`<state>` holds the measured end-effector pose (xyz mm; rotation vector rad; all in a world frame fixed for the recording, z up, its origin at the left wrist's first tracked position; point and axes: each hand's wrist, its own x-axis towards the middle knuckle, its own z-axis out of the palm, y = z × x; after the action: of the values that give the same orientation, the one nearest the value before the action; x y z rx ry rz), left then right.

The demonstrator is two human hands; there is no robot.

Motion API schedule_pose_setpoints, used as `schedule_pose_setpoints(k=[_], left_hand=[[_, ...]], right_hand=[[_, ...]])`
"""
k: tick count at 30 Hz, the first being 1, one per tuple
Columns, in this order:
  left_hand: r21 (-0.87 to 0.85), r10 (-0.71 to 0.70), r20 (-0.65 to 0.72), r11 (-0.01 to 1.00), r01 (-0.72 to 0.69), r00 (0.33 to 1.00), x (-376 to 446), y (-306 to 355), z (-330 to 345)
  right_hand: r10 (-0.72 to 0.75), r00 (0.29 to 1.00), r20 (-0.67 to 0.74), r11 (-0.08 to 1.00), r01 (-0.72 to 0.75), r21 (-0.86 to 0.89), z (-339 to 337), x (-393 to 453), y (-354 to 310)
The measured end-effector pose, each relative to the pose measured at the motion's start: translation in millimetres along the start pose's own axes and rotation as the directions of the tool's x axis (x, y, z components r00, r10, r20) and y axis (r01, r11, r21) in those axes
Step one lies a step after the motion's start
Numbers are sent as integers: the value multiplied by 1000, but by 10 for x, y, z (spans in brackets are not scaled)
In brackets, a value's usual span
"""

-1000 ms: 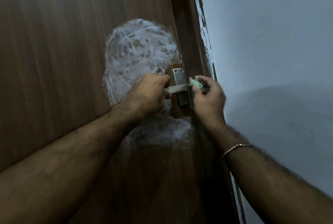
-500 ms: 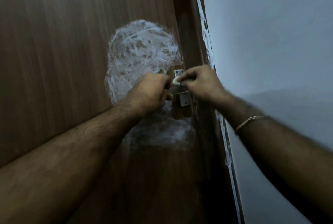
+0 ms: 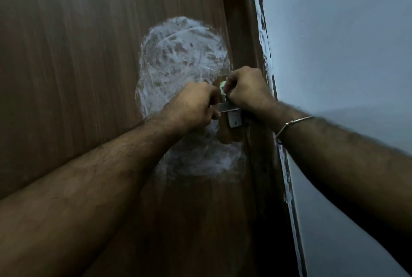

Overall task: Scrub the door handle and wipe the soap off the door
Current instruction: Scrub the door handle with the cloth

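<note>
A person's left hand (image 3: 194, 107) grips the metal door handle (image 3: 226, 107) at the right edge of the door (image 3: 78, 58), steadying it, while the right hand (image 3: 247, 91) pinches a pale green scrubber (image 3: 222, 87) against the plate just above the lever. Short, firm strokes around the lever's base would serve best. White soap (image 3: 180, 58) smears the wood above and below. No writing is legible.

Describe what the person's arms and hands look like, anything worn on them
Both forearms are bare, with no sleeves in view, and both have visible hair. The left hand and right hand wear no gloves, and no rings show. The only thing worn is a thin metal bangle around the right wrist.
</note>
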<state>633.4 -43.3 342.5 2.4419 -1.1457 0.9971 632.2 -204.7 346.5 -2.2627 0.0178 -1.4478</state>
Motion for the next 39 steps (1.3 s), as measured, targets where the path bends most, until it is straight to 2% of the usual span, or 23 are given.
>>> schedule_pose_setpoints(k=[2,4,6,8,9,11,14,18,21,23,26,27,28,30,31,34,35,37,39], left_hand=[[11,-4,-2,1000,4,1000,-9,8,1],[4,-8,-5,1000,8,1000,-10,14,-13],[-20,-19,2,1000,19,1000,-20,11,-21],[-43,-23,6,999,24,1000,-36,4,-19],[-59,-25,4,998,25,1000,-46,3,-18],[-99,-40,1,994,40,999,-58,9,-19],[-150,-82,55,985,90,995,-15,-14,-43],[-255,-197,235,932,256,952,147,-104,-142],[-388,-290,205,853,350,935,327,-129,-239],[-569,-347,170,729,379,922,403,-81,-254],[-832,-425,311,310,460,850,526,31,-303],[-856,-439,359,198,478,824,545,62,-320],[-860,-448,387,139,490,806,555,86,-324],[-852,-459,432,74,518,776,585,133,-351],[-846,-475,447,51,531,758,597,157,-360],[-836,-549,442,36,548,710,640,226,-395],[-826,-560,447,40,562,698,659,242,-417],[-810,-552,474,33,586,686,669,277,-475],[-807,-533,501,-2,591,682,674,314,-535]], right_hand=[[14,999,47,999,-15,34,-3,14,8],[21,1000,-13,998,-20,64,-21,17,29],[-8,998,57,993,1,117,-43,-29,22],[-14,983,186,962,-38,269,-69,-71,36],[25,985,172,925,-88,371,-78,-86,49],[174,982,78,781,-186,597,-78,-105,83],[250,956,154,485,-261,835,-29,-120,90],[258,909,328,241,-389,889,-102,-72,129],[240,861,448,46,-471,881,-167,39,81],[231,830,508,-58,-509,859,-211,75,-16],[284,773,567,-62,-575,816,-289,128,-193],[320,754,574,-25,-599,801,-314,128,-231],[356,743,567,39,-618,785,-341,124,-246],[395,722,568,188,-669,719,-442,150,-266],[396,709,583,223,-690,688,-496,162,-262],[323,658,681,162,-747,645,-676,202,-293],[318,649,691,185,-757,627,-725,226,-317],[382,638,669,276,-770,576,-806,267,-381],[453,585,673,227,-806,547,-870,318,-429]])
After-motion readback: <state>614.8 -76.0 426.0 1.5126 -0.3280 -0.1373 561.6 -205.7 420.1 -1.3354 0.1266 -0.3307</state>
